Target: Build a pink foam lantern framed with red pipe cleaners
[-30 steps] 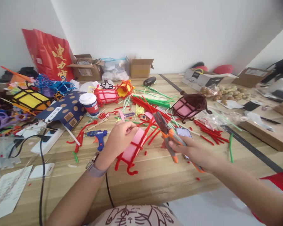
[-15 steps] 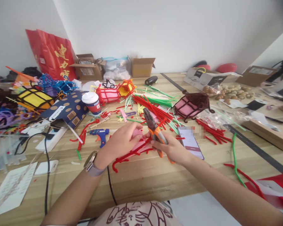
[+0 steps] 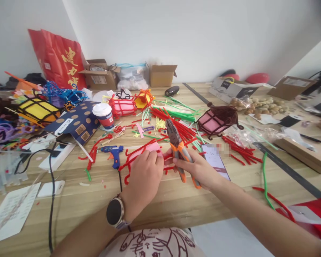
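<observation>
My left hand [image 3: 149, 171], with a watch on its wrist, is closed on a pink lantern [image 3: 152, 146] framed in red pipe cleaners. Its back covers much of the lantern, and curled red ends stick out on the left. My right hand [image 3: 196, 166] grips orange-and-grey pliers [image 3: 178, 144], jaws pointing up and away from the lantern. The right fingertips also touch the lantern's red frame. Left of the lantern lies a blue glue gun [image 3: 114, 154]. A phone [image 3: 216, 162] lies partly behind my right hand.
Red pipe cleaners [image 3: 184, 128] and green ones are heaped behind my hands. A dark brown and pink lantern [image 3: 216, 121] stands to the right. A lidded paper cup [image 3: 103, 117] stands left of a red and pink lantern [image 3: 123, 106]. A black cable [image 3: 52, 200] crosses the table's left side.
My left hand has turned over and moved down and nearer, so its back faces up. The lantern has shifted left and turned. The pliers stay in my right hand, slightly to the right.
</observation>
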The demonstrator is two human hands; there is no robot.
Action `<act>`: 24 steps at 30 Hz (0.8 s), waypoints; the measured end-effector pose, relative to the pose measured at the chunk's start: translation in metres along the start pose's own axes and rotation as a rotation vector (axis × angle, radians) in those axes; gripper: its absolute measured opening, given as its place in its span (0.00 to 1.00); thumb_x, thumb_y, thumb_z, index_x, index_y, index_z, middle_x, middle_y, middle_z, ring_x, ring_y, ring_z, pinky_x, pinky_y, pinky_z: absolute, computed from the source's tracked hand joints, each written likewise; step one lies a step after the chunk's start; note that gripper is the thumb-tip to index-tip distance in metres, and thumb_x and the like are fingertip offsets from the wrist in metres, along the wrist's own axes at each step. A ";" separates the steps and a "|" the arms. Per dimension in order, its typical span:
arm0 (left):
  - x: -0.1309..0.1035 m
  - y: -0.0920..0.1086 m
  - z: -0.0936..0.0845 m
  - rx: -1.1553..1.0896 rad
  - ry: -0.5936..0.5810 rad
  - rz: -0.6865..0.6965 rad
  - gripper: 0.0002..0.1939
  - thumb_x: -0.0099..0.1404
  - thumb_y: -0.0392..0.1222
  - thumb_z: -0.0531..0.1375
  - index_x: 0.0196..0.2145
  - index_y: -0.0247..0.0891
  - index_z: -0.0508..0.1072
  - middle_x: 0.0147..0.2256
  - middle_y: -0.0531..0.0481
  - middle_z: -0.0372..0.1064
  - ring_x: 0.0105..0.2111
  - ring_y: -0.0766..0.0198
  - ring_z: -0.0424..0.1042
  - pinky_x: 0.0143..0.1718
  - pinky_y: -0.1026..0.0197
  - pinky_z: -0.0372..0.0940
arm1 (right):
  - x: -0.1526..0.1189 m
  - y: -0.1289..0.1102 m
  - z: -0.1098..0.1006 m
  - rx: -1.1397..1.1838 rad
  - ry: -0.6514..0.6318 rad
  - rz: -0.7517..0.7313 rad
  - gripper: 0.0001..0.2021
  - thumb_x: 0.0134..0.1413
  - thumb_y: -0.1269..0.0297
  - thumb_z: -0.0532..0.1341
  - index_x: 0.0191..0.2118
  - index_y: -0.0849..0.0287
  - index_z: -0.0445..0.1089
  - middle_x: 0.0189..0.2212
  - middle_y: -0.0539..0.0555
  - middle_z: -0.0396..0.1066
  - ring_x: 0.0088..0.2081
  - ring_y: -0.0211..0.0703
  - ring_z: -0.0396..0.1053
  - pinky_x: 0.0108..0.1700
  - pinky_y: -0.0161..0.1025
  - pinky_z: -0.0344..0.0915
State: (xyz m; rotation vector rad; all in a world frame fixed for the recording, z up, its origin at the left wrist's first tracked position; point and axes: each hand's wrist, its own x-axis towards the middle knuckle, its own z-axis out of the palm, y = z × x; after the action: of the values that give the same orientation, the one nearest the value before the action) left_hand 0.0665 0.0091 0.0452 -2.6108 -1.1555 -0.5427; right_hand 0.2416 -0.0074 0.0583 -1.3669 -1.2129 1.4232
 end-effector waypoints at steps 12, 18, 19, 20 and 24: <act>0.042 -0.019 0.022 -0.112 -0.030 -0.168 0.08 0.68 0.35 0.53 0.32 0.39 0.69 0.33 0.46 0.73 0.36 0.56 0.70 0.37 0.55 0.63 | -0.052 -0.005 -0.031 -0.326 0.043 0.183 0.19 0.50 0.43 0.62 0.32 0.56 0.69 0.23 0.50 0.66 0.26 0.41 0.66 0.26 0.37 0.66; 0.053 -0.013 0.028 -0.155 -0.053 -0.166 0.10 0.68 0.33 0.52 0.32 0.37 0.71 0.34 0.44 0.74 0.37 0.54 0.70 0.38 0.54 0.63 | -0.047 -0.007 -0.041 -0.298 0.112 0.452 0.14 0.51 0.54 0.65 0.37 0.58 0.66 0.35 0.57 0.70 0.38 0.48 0.75 0.19 0.31 0.66; 0.055 -0.011 0.029 -0.157 -0.061 -0.161 0.10 0.68 0.33 0.52 0.33 0.37 0.71 0.34 0.44 0.74 0.37 0.54 0.70 0.39 0.53 0.63 | -0.044 -0.009 -0.042 -0.318 0.133 0.465 0.12 0.53 0.57 0.65 0.37 0.58 0.66 0.36 0.57 0.70 0.40 0.49 0.75 0.19 0.31 0.67; 0.056 -0.008 0.029 -0.160 -0.068 -0.158 0.09 0.68 0.33 0.52 0.33 0.36 0.72 0.35 0.43 0.74 0.37 0.53 0.70 0.39 0.53 0.63 | -0.040 -0.011 -0.043 -0.339 0.147 0.472 0.10 0.54 0.59 0.64 0.37 0.58 0.66 0.36 0.57 0.69 0.42 0.50 0.75 0.18 0.31 0.67; 0.062 -0.001 0.030 -0.155 -0.107 -0.174 0.11 0.69 0.33 0.52 0.34 0.35 0.73 0.36 0.41 0.74 0.39 0.51 0.71 0.39 0.52 0.63 | -0.028 -0.015 -0.043 -0.410 0.143 0.486 0.08 0.57 0.62 0.63 0.37 0.58 0.65 0.36 0.56 0.67 0.44 0.52 0.75 0.17 0.30 0.69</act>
State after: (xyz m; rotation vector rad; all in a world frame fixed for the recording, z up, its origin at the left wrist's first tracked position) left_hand 0.1116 0.0615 0.0446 -2.7144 -1.4380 -0.5523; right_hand 0.2860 -0.0263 0.0811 -2.1217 -1.1663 1.4042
